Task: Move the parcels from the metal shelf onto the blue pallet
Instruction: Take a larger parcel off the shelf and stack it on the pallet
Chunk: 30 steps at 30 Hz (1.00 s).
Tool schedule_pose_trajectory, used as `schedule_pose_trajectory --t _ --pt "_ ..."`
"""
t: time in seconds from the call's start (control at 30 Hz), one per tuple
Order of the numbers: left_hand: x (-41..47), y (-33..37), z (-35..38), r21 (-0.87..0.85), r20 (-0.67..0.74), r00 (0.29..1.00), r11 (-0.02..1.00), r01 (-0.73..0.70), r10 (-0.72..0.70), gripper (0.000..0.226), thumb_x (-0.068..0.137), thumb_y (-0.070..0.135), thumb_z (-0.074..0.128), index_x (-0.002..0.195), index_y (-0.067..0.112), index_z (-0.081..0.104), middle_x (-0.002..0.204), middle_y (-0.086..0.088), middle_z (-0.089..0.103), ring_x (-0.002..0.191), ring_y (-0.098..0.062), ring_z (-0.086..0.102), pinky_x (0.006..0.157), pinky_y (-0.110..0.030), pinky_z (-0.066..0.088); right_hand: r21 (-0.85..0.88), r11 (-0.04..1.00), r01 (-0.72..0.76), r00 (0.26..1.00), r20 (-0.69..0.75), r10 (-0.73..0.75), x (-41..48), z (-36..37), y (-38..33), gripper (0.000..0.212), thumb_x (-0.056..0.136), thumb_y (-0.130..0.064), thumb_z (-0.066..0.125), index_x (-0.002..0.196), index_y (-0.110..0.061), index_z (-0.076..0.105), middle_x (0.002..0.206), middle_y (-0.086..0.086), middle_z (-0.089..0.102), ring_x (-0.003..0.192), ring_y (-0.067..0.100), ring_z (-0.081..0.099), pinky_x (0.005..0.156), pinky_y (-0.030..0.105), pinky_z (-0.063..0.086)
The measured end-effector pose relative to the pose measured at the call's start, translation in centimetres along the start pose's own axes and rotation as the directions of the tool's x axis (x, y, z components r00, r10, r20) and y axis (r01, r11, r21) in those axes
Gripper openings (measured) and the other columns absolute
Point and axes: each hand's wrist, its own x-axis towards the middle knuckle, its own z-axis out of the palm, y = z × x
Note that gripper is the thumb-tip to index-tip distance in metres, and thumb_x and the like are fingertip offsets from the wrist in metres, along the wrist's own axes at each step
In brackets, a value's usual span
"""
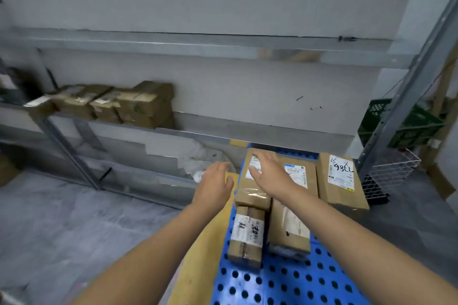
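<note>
**Several parcels down on the pallet, a cluster still on the shelf**

At least four cardboard parcels lie on the blue pallet point(285, 285), packed close together at its far end. The long parcel point(252, 181) at far left lies flat with the right hand point(266, 171) over its top, fingers spread and palm down; whether the palm presses the cardboard or hovers just above it cannot be told. The left hand point(215, 181) is open too, fingers loosely extended, just beside that parcel's left edge and holding nothing. By the look of it this box is only now being set in place or nudged square.

In front of it stand a small parcel point(246, 235) and a wider parcel point(288, 228), side by side. Behind the wider one lies another box with a blue-topped label, and to the right a big parcel point(343, 181) sits at the pallet's far right corner.

What is left: a cluster of brown parcels point(119, 104) on the middle level of the metal shelf point(223, 136), well apart from the pallet at the left. The level above looks bare here. So the job seems about half done, perhaps more.

Writing: the big parcel's white label carries black marker reading roughly "98LL", seen upside down. The other labels show barcodes and print too small or blurred to read. No brand can be made out.
</note>
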Motion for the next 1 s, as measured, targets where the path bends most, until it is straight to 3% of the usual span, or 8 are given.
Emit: schedule_pose_trajectory --t 0.23,0.5,0.67,1.0 --pt "1.1 -7.3 -14.5 0.363 -0.135 0.977 0.926 -0.108 0.167 0.044 0.101 0.031 0.043 0.138 0.007 0.045 0.14 -0.007 0.048 0.134 -0.021 0.038 0.111 -0.028 0.024 -0.224 0.965 0.138 0.99 0.008 -0.14 5.4 1.1 -11.6 0.051 0.099 -0.031 0.044 0.144 -0.009 0.035 0.144 0.007 0.038 0.139 0.022 0.023 0.108 0.035 0.029" --pt "1.8 -18.4 -27.3 0.526 -0.159 0.961 0.843 -0.113 0.228 0.051 0.1 0.04 0.041 0.14 0.007 0.044 0.145 -0.006 0.045 0.138 -0.018 0.034 0.116 -0.028 0.02 -0.273 0.949 0.155 0.987 0.004 -0.16 9.3 8.2 -26.5 0.048 0.099 -0.035 0.042 0.139 -0.009 0.04 0.139 0.009 0.043 0.135 0.025 0.031 0.109 0.04 0.033" --pt "2.4 -24.4 -32.0 0.632 -0.046 0.962 0.754 -0.18 0.268 0.052 0.101 0.042 0.036 0.139 0.008 0.045 0.145 -0.007 0.045 0.137 -0.02 0.035 0.117 -0.03 0.022 -0.308 0.943 0.126 0.991 -0.002 -0.133 11.2 11.9 -33.0 0.044 0.098 -0.036 0.04 0.133 -0.01 0.044 0.135 0.008 0.046 0.13 0.025 0.036 0.103 0.04 0.037" --pt "5.2 -30.8 -33.1 0.6 -0.038 0.951 0.768 -0.225 0.308 0.05 0.102 0.039 0.033 0.143 0.011 0.041 0.147 -0.004 0.044 0.138 -0.018 0.036 0.117 -0.03 0.024 -0.325 0.943 0.072 0.997 0.023 -0.068 14.9 15.9 -36.4 0.043 0.099 -0.035 0.038 0.133 -0.009 0.044 0.133 0.008 0.046 0.129 0.025 0.037 0.103 0.04 0.038"
